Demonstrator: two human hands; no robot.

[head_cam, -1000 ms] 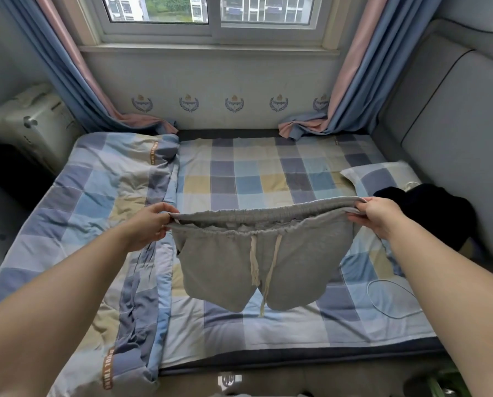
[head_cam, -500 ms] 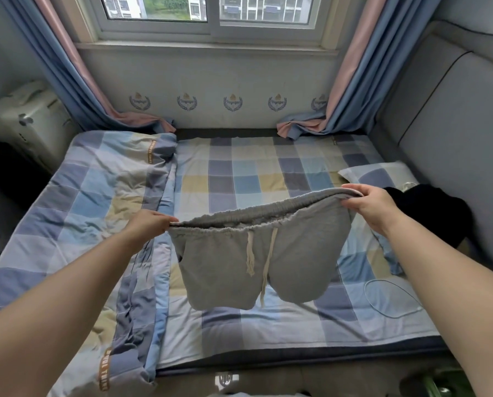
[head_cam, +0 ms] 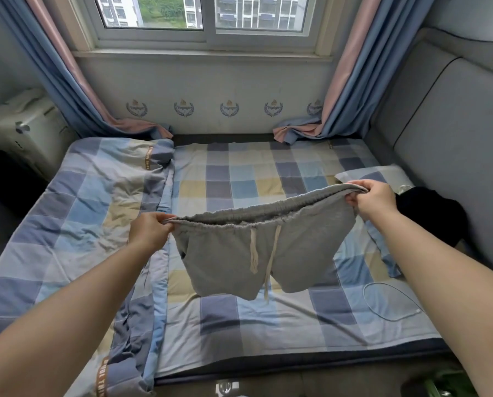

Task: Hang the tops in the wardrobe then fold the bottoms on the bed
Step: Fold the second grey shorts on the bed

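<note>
The left hand (head_cam: 151,232) and right hand (head_cam: 375,200) are each pinching one end of the waistband, holding the grey shorts (head_cam: 256,253) spread in the air above the bed (head_cam: 239,325). Each grip is closed on fabric. Recommended: lower the shorts flat, legs first, keeping the waistband taut. No containers are showing; a black garment (head_cam: 431,213) is lying beside the pillow (head_cam: 382,174).

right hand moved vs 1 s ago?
Yes. The right hand, still gripping the gray shorts by the waistband, has lifted up and away, farther over the bed: it now overlaps the checked pillow, where before it sat below it.
</note>
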